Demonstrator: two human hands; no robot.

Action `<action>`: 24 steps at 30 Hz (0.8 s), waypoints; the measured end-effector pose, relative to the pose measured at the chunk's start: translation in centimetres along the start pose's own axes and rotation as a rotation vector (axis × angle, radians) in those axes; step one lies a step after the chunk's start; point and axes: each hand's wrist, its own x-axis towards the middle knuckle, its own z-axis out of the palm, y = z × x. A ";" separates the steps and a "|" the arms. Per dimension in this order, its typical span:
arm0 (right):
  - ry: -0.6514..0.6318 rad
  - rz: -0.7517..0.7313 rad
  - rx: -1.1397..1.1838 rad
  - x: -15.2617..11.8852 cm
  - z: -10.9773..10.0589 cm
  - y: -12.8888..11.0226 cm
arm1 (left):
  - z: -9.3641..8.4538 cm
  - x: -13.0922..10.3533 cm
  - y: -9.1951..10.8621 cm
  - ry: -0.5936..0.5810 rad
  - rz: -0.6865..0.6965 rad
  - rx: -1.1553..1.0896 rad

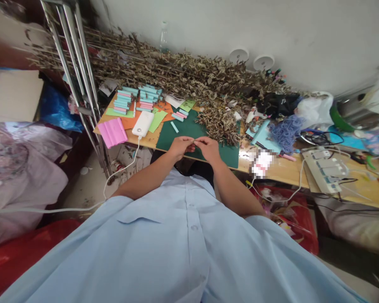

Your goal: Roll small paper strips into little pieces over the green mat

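Note:
My left hand (180, 147) and my right hand (208, 148) meet fingertip to fingertip over the front edge of a green cutting mat (230, 158). Both are closed in a pinch around something tiny and dark, too small to name. Just beyond them lies a single light-blue paper roll (174, 127). A loose heap of dried leaves (220, 124) covers the back right of the mat. More pink and blue rolls (180, 114) lie at the mat's back left edge.
Stacked paper rolls (123, 101), a white power bank (143, 123) with a cable and pink paper (113, 132) lie at left. Dried stalks (164, 69) line the wall. Metal crutches (78, 63) stand left. Blue yarn (287, 132), a phone (261, 163) and a power strip (322, 170) are at right.

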 end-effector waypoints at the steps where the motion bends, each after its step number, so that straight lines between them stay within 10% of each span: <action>1: -0.004 -0.048 -0.063 0.0 -0.1 -0.1 | 0.1 0.0 0.0 0.002 0.003 0.004; 24: -0.076 -0.004 -0.049 -0.7 -0.5 1.4 | -0.7 -0.6 -0.3 -0.114 -0.027 0.054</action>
